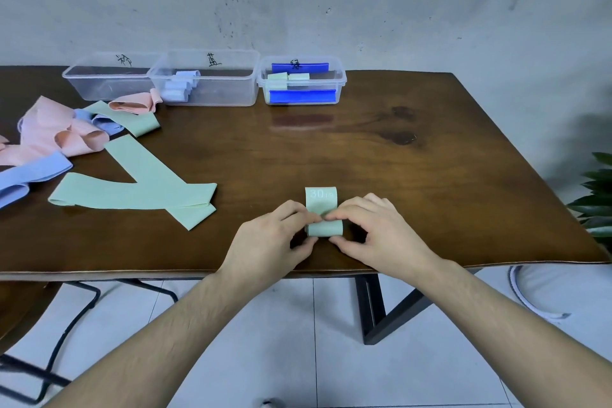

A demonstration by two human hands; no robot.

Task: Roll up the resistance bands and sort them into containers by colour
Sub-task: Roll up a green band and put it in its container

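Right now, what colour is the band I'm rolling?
Pale mint green band, printed with white "30"; the head view shows it best.

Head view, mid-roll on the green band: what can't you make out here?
- Rolled core of the pale green fabric band: covered by the left hand and right hand.
- Handwritten marks on the three clear plastic containers: too small to read.
- Pink fabric bands and light blue fabric bands: cut off by the left edge and overlapping, so uncountable.
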